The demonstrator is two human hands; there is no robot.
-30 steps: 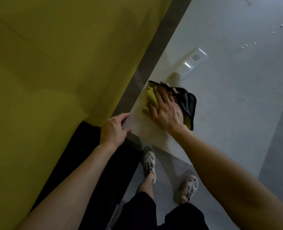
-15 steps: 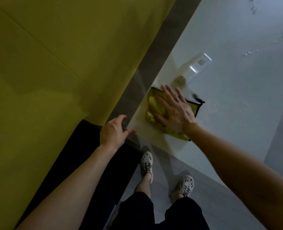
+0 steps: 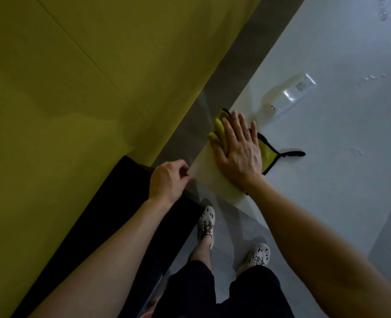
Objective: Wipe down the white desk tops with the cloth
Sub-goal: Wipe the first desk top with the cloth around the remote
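Note:
My right hand [image 3: 240,152] lies flat with fingers spread on a yellow cloth with black trim [image 3: 266,152], pressing it onto the near left corner of the white desk top [image 3: 339,157]. A black loop of the cloth sticks out to the right. My left hand [image 3: 167,182] curls around the desk's corner edge, fingers bent on it.
A clear plastic spray bottle [image 3: 286,96] lies on its side on the desk just beyond the cloth. A yellow-green partition [image 3: 86,88] rises along the desk's left side. A black panel [image 3: 112,214] stands below it. Water droplets [image 3: 371,77] dot the desk farther right.
My right hand has slid the cloth toward the desk's left edge near the partition. My left hand has shifted from open beside the corner to curled on it.

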